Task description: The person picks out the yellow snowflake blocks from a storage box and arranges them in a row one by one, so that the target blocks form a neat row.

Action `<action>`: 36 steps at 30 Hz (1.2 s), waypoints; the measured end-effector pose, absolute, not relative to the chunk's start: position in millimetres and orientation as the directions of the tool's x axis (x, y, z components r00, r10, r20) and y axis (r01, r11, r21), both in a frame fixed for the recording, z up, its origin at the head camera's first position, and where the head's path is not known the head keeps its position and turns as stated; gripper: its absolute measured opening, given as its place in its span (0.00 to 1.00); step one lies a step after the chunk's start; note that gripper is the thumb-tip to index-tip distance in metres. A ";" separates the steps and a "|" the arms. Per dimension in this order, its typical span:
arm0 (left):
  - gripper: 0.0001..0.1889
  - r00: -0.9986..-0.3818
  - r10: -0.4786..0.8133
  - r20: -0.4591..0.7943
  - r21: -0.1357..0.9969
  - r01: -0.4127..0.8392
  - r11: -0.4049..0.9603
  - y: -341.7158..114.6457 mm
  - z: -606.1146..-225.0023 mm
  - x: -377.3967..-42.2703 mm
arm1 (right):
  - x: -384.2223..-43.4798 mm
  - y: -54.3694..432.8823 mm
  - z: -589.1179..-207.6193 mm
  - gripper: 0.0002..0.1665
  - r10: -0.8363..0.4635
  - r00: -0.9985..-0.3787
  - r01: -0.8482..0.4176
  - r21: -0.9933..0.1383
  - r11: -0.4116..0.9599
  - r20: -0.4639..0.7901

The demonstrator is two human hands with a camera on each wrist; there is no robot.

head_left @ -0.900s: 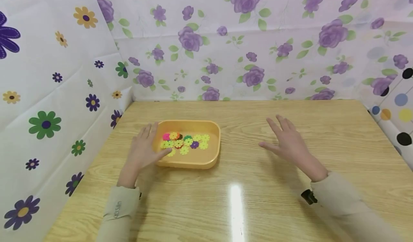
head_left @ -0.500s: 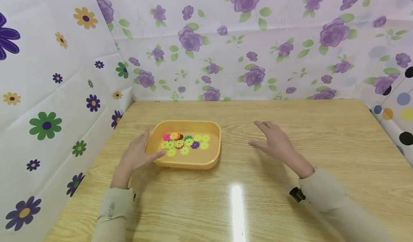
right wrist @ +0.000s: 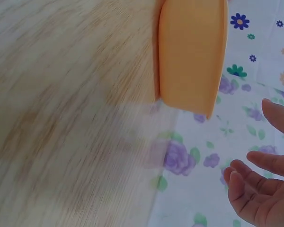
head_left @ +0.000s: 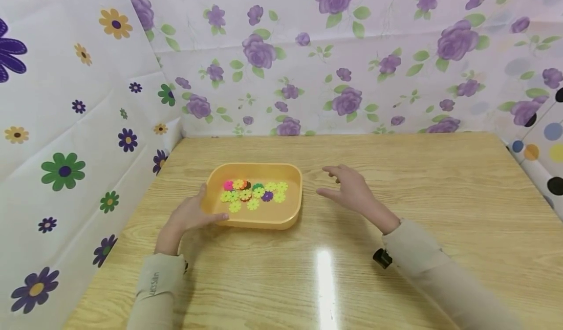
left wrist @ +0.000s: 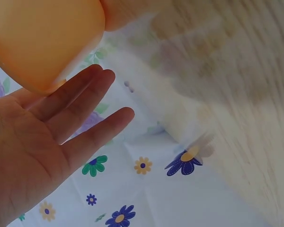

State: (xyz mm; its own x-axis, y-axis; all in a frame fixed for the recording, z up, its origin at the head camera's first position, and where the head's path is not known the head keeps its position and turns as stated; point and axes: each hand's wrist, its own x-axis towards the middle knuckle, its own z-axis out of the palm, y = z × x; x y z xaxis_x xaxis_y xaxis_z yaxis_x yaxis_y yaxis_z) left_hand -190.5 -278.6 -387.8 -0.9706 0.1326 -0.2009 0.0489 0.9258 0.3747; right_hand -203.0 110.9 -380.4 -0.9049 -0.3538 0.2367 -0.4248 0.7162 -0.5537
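A shallow orange-yellow plastic tray sits on the wooden table, with several small flower-shaped plastic discs lying inside, mostly yellow, plus pink, green, orange and purple ones. At its left end is my left hand, the thumb along the front rim and the other fingers by the left wall. In the left wrist view those fingers look nearly straight beside the tray's wall. My right hand hovers right of the tray, apart from it, fingers loosely bent and holding nothing; the right wrist view shows the gap too.
The wood-grain table extends around the tray on all sides. Behind it hangs a white cloth with purple roses, and a flower-print cloth covers the left side. A dotted cloth borders the right.
My right hand has moved left toward the tray, its fingers bending more. The left hand has shifted from over the tray's left part to its left end and front rim. The tray stays put.
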 end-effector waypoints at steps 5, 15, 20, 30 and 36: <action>0.62 -0.972 0.126 -0.198 0.380 0.042 0.924 -276.3 -389.0 -190.5 | -207.3 96.1 -378.8 0.34 -0.366 -0.896 -0.441 -0.596 0.671 0.251; 0.61 -0.973 0.117 -0.199 0.375 0.035 0.926 -272.5 -389.0 -190.9 | -215.2 68.4 -378.2 0.30 -0.372 -0.899 -0.427 -0.658 0.621 0.232; 0.60 -0.971 0.118 -0.207 0.380 0.031 0.924 -269.9 -387.5 -190.7 | -220.1 53.3 -376.9 0.29 -0.370 -0.909 -0.392 -0.693 0.605 0.191; 0.60 -0.972 0.126 -0.199 0.384 0.041 0.922 -268.9 -389.1 -192.0 | -229.1 19.7 -381.2 0.26 -0.355 -0.918 -0.366 -0.716 0.595 0.174; 0.60 -0.971 0.134 -0.196 0.397 0.046 0.916 -269.5 -390.2 -191.8 | -231.7 0.7 -390.6 0.23 -0.307 -0.943 -0.285 -0.783 0.552 0.126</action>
State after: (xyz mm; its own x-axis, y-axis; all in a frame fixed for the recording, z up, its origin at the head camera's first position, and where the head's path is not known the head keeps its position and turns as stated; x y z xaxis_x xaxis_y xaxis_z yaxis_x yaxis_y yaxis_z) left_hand -191.8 -269.5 -390.2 -0.9715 0.1336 -0.1958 0.0459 0.9165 0.3974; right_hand -231.7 0.7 -390.6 -0.9433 -0.3071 0.1262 -0.2847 0.5525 -0.7834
